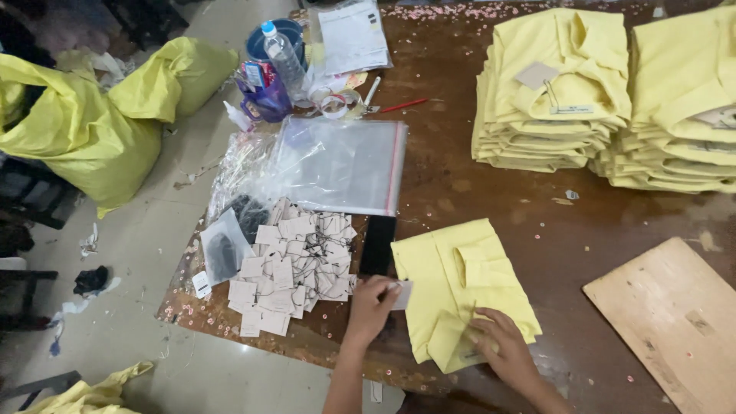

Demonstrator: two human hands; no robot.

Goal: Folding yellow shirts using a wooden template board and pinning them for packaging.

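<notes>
The left hand point(373, 307) pinches a small pale tag point(402, 294) at the folded yellow shirt point(460, 287), while the right hand point(498, 349) presses flat on its lower corner, seemingly steadying it. The tag pile point(295, 264) lies just left, in reach; the table edge point(253, 337) runs close below, bare wood opening rightward.

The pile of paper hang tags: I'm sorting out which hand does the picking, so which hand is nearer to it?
Left. The left hand, pinching a tag, sits just right of the pile of paper hang tags. The right hand rests farther right, on the folded yellow shirt.
</notes>
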